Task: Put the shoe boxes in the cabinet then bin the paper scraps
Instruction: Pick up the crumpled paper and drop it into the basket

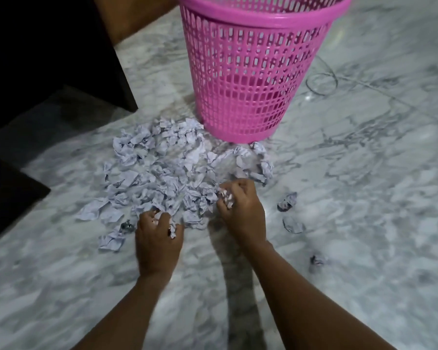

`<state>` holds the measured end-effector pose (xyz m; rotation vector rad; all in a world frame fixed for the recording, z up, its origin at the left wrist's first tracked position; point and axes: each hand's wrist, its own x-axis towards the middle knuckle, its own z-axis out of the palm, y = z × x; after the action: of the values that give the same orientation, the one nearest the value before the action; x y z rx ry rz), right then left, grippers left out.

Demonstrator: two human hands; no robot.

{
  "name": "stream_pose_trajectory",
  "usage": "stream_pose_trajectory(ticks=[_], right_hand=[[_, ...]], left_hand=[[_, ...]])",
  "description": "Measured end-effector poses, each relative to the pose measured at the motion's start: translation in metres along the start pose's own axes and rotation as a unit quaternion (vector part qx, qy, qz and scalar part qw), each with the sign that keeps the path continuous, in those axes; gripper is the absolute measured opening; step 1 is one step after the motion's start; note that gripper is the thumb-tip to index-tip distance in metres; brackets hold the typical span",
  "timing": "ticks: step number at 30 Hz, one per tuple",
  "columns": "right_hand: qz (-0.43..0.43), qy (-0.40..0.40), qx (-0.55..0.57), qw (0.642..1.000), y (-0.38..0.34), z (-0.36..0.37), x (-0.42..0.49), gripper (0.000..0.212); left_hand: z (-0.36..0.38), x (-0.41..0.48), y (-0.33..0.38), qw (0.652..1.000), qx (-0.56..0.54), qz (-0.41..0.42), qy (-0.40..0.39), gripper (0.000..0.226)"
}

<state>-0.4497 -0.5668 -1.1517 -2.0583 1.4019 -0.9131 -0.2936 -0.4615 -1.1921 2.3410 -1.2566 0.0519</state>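
A heap of crumpled white paper scraps (167, 170) lies on the grey marble floor, just in front of a pink plastic mesh bin (253, 72) that stands upright. My left hand (157, 238) is at the heap's near edge, its fingers closed around some scraps. My right hand (240, 210) is at the heap's right side, curled around a wad of paper. A few stray scraps lie apart to the right (287, 202), and another scrap (292, 224) lies a little nearer. No shoe boxes are in view.
Dark furniture (48, 59) fills the upper left, with a dark edge at the left side. A thin loop of wire (321, 84) lies on the floor right of the bin. One small scrap (316, 260) sits near my right forearm.
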Motion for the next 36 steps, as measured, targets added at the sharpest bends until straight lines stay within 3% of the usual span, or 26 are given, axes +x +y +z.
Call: stream_pose_trajectory(ticks=[6, 9, 12, 18, 21, 26, 32, 36], right_hand=[[0.053, -0.218, -0.107, 0.969, -0.005, 0.006, 0.015, 0.063], [0.005, -0.287, -0.189, 0.939, -0.01, 0.018, 0.014, 0.072], [-0.039, -0.287, -0.216, 0.932, -0.012, 0.027, 0.013, 0.067], [-0.059, -0.218, -0.165, 0.96, -0.011, 0.033, -0.002, 0.041], [-0.05, -0.212, -0.155, 0.964, -0.014, 0.031, -0.005, 0.041], [-0.034, -0.231, -0.138, 0.962, -0.016, 0.025, -0.006, 0.058], [-0.017, -0.236, -0.127, 0.963, -0.014, 0.024, -0.003, 0.044], [-0.017, -0.226, -0.123, 0.966, -0.013, 0.024, -0.006, 0.035]], left_hand=[[0.0, 0.0, -0.003, 0.999, 0.01, 0.026, -0.027, 0.023], [0.002, 0.0, -0.006, 0.999, 0.018, 0.037, -0.03, 0.024], [0.002, 0.001, -0.007, 0.999, 0.012, 0.046, -0.017, 0.026], [0.002, -0.001, -0.004, 0.997, -0.015, 0.075, 0.004, 0.04], [-0.003, -0.002, -0.002, 0.995, 0.011, 0.097, -0.018, 0.051], [-0.011, -0.004, 0.006, 0.994, 0.017, 0.094, -0.045, 0.05], [-0.013, -0.006, 0.008, 0.992, 0.013, 0.117, -0.037, 0.061], [-0.006, -0.004, 0.006, 0.989, 0.034, 0.145, -0.018, 0.047]])
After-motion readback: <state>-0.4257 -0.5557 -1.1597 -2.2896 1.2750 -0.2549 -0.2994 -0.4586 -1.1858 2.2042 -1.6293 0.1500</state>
